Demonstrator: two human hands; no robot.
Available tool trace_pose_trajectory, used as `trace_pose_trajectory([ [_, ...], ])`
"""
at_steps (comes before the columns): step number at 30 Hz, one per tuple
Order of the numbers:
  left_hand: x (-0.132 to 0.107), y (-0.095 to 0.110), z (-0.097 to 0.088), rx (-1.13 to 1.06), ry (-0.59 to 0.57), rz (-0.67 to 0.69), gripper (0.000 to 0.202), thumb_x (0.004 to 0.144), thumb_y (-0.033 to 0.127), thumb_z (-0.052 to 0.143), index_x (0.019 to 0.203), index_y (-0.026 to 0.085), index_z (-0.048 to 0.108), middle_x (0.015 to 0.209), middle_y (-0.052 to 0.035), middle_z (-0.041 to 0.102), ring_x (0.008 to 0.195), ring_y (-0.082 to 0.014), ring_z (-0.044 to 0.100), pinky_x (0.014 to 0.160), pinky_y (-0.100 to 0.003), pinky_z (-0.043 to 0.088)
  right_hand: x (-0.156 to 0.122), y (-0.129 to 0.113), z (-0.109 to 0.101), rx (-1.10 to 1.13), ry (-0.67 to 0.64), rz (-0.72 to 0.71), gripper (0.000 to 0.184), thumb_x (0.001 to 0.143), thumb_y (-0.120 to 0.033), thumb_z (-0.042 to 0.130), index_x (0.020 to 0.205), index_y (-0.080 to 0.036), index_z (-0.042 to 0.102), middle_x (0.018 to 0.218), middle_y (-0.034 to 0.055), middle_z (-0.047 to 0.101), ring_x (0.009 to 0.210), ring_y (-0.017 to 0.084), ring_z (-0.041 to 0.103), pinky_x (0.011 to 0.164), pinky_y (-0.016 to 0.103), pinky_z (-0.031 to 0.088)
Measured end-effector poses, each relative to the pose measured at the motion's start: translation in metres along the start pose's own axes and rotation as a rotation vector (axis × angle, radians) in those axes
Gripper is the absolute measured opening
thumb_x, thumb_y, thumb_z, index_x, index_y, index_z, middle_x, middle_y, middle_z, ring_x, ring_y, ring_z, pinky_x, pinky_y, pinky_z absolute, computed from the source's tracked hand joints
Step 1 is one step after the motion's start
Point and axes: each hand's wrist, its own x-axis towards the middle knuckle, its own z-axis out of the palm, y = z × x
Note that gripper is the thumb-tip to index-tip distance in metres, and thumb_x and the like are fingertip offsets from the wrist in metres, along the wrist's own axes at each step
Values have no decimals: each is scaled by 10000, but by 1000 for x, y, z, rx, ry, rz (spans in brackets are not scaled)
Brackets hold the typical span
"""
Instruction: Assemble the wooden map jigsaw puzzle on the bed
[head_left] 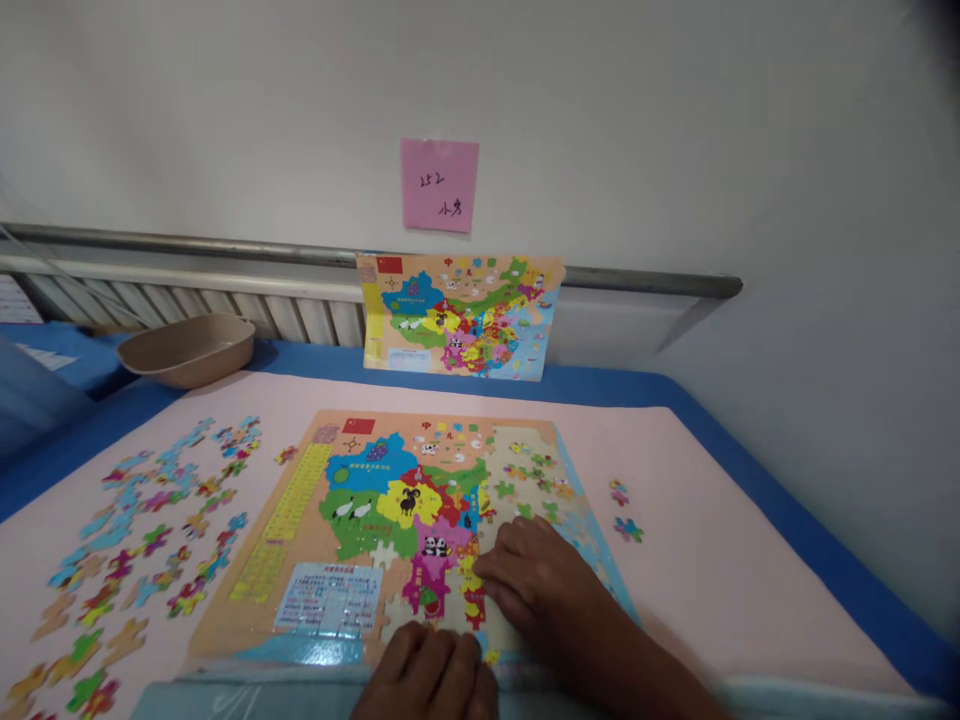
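The right hand [529, 575] curls over the flat, multicoloured map jigsaw board [304, 540], the left hand [431, 672] at its near edge; whether either grip holds anything cannot be told. Small multicoloured jigsaw pieces [156, 540] lie spread left of the board, likely to show each shape; a rectangular printed map card [465, 320] stands behind it, presumably for viewing.

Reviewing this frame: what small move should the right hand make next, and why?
Perhaps the right hand should press lightly on the yellow pieces: its fingertips appear to meet their edge, and bare board shows alongside. Whether it holds a piece is hidden.
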Motion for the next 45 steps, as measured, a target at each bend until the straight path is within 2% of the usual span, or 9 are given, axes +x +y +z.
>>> trace_pose_trajectory([
  [8,13,0,-15,-87,-66,-26,411,1115,94,328,922,162,685,933,-21,759,810,-189,614,798,-381,420,1,-1,-2,-4,2,-11,194,984,-63,772,860,-199,712,841,4,597,832,208,519,771,352,304],
  [19,10,0,-14,-83,-84,-11,358,1095,70,370,952,159,686,955,-28,758,835,-195,627,830,-382,419,1,-1,-4,-21,-42,7,179,1017,-100,753,876,-201,708,871,4,608,862,210,531,786,356,310],
  [29,12,-2,-15,-74,-76,0,387,1090,45,348,930,160,681,948,-13,759,844,-189,625,835,-373,429,1,-2,-5,-10,-29,9,183,997,-65,731,875,-198,700,880,5,608,858,206,526,785,349,316],
  [31,8,-2,-14,-65,-92,18,347,1087,58,377,952,159,680,976,-20,753,871,-194,628,849,-373,436,1,0,-3,-5,-14,-7,185,1002,-75,721,868,-198,694,867,5,603,847,203,523,779,348,316],
  [36,-5,-1,-9,-43,-132,43,87,1046,147,581,1052,159,667,1058,-39,731,943,-196,642,890,-355,479,1,0,-2,0,5,-18,193,1018,-79,683,866,-199,692,859,12,601,844,206,519,779,348,319],
  [45,-9,-2,-3,-35,-73,39,105,1039,124,578,1029,166,674,1020,-26,739,907,-178,647,870,-335,494,-1,2,-2,27,-21,22,187,977,-41,748,881,-193,697,873,0,601,872,205,527,803,351,320],
])
